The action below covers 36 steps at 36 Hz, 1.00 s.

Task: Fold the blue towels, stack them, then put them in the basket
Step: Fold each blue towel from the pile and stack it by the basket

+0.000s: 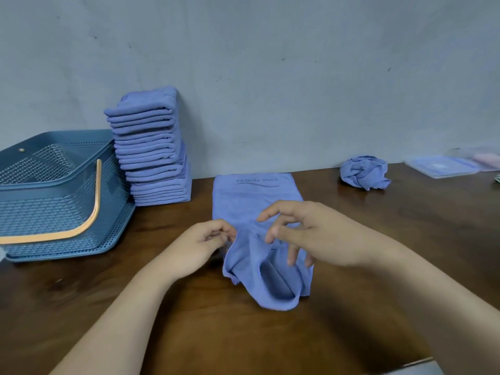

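Note:
A blue towel [254, 204] lies lengthwise on the brown table, its near end lifted and bunched. My left hand [208, 239] pinches the towel's left edge. My right hand [305, 234] hovers over the near end with fingers spread, some fingertips touching the cloth. A tall stack of folded blue towels [154, 147] leans against the wall at the back left. Left of it stands the blue mesh basket [54, 201] with an orange handle, nothing visible inside. A crumpled blue towel [364, 171] sits at the back right.
The brown table [405, 226] meets a grey wall at the back. A clear plastic lid or tray [443, 166] lies at the far right by the wall. The table's near edge [422, 361] shows at the bottom right.

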### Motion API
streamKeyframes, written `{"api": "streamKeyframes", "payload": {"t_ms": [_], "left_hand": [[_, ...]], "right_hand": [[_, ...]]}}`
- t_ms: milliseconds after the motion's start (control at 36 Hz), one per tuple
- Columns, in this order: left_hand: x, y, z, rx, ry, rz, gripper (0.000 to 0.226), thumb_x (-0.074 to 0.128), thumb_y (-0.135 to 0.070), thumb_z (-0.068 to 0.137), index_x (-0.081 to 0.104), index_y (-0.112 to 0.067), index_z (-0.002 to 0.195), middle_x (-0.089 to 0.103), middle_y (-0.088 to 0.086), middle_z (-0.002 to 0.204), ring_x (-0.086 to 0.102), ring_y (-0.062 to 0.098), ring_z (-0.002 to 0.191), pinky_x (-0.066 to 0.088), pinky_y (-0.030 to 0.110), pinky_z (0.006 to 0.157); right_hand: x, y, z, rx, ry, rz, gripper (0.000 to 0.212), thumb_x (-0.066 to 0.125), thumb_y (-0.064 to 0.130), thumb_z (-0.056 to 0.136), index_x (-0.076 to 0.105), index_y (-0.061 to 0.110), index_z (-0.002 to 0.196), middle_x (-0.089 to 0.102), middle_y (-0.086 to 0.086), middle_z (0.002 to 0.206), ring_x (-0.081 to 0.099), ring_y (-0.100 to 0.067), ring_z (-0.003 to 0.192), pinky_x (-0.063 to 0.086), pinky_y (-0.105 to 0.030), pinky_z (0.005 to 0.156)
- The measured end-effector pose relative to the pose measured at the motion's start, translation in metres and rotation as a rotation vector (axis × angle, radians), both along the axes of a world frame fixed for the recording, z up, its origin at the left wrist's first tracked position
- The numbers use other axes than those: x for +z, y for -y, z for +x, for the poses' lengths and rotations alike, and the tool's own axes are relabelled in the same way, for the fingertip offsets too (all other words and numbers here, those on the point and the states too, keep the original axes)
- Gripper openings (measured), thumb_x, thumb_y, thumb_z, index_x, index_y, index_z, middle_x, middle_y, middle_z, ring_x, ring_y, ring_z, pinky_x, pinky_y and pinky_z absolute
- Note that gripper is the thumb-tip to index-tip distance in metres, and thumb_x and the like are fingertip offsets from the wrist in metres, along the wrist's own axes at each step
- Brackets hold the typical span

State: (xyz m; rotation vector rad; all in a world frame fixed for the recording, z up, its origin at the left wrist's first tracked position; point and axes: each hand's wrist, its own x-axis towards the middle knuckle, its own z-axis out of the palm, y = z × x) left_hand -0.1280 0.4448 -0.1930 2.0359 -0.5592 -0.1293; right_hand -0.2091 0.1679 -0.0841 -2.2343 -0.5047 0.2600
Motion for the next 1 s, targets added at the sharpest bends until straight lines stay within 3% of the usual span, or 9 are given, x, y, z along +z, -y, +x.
{"api": "streamKeyframes", "payload": {"t_ms": [167,278,333,472,583,722,806,917,1000], "left_hand": [[0.001,0.006,-0.005,-0.07,-0.064,0.071,0.021,0.058,-0.018,0.109,0.076,-0.028,0.11,0.079,0.0,0.105,0.073,0.025,0.1,0.057,0.045,0.1],[0.001,0.006,-0.005,-0.064,-0.046,0.113,0.012,0.067,-0.031,0.104,0.077,-0.034,0.11,0.077,-0.002,0.102,0.071,0.026,0.101,0.055,0.051,0.103],[0.004,0.007,-0.008,-0.085,-0.044,0.135,0.013,0.072,-0.041,0.1,0.077,-0.035,0.11,0.076,-0.002,0.103,0.069,0.026,0.101,0.055,0.049,0.102],[0.014,0.008,-0.015,-0.162,-0.102,0.188,0.03,0.084,-0.054,0.086,0.078,-0.035,0.108,0.076,-0.007,0.106,0.07,0.014,0.102,0.054,0.043,0.102],[0.016,0.009,-0.014,-0.153,-0.034,0.222,0.008,0.083,-0.034,0.092,0.081,-0.033,0.1,0.078,-0.006,0.098,0.071,0.017,0.096,0.056,0.047,0.098],[0.024,-0.007,-0.011,-0.207,-0.177,-0.057,0.012,0.075,-0.028,0.1,0.076,-0.016,0.102,0.075,0.013,0.103,0.067,0.024,0.097,0.051,0.041,0.099],[0.026,-0.017,-0.01,-0.292,-0.372,-0.325,0.018,0.071,-0.022,0.098,0.067,-0.005,0.101,0.067,0.016,0.1,0.065,0.025,0.097,0.054,0.036,0.094],[0.03,-0.027,-0.011,-0.384,-0.506,-0.508,0.022,0.079,-0.02,0.088,0.064,-0.004,0.089,0.062,0.015,0.084,0.062,0.022,0.073,0.054,0.03,0.07],[0.032,-0.033,-0.013,-0.465,-0.6,-0.46,0.036,0.085,-0.027,0.081,0.061,-0.002,0.087,0.058,0.018,0.08,0.055,0.027,0.068,0.046,0.035,0.065]], "right_hand": [[-0.023,0.025,0.012,-0.15,0.107,-0.188,0.027,0.054,0.018,0.106,0.068,0.04,0.113,0.072,0.02,0.108,0.075,-0.008,0.082,0.064,-0.034,0.075],[-0.048,0.044,0.014,-0.058,0.109,-0.501,0.046,0.056,0.011,0.097,0.065,0.047,0.123,0.064,0.03,0.123,0.056,0.021,0.096,0.047,-0.018,0.087],[-0.058,0.048,0.01,0.047,0.036,-0.542,0.051,0.058,0.013,0.094,0.062,0.048,0.132,0.057,0.032,0.135,0.051,0.022,0.105,0.04,-0.013,0.093],[-0.073,0.048,0.001,0.171,-0.011,-0.383,0.032,0.067,0.034,0.099,0.066,0.045,0.129,0.06,0.027,0.133,0.056,0.0,0.125,0.045,-0.032,0.109],[-0.079,0.049,-0.002,0.143,0.077,-0.242,0.017,0.071,0.027,0.101,0.076,0.037,0.112,0.073,0.019,0.114,0.068,-0.006,0.109,0.052,-0.035,0.102],[-0.072,0.064,-0.002,0.104,-0.083,0.089,0.019,0.058,-0.003,0.102,0.073,0.008,0.1,0.076,0.001,0.098,0.07,-0.015,0.093,0.053,-0.027,0.09],[-0.066,0.081,0.002,0.102,-0.174,0.253,0.016,0.052,-0.009,0.099,0.066,-0.005,0.096,0.069,-0.013,0.088,0.062,-0.024,0.081,0.05,-0.033,0.079],[-0.061,0.1,0.004,0.056,-0.238,0.333,0.024,0.045,-0.013,0.097,0.063,-0.002,0.085,0.062,-0.014,0.08,0.056,-0.022,0.071,0.044,-0.031,0.067],[-0.059,0.113,0.005,0.051,-0.303,0.294,0.02,0.047,-0.008,0.095,0.064,-0.002,0.086,0.062,-0.021,0.082,0.055,-0.03,0.072,0.045,-0.035,0.065]]}}
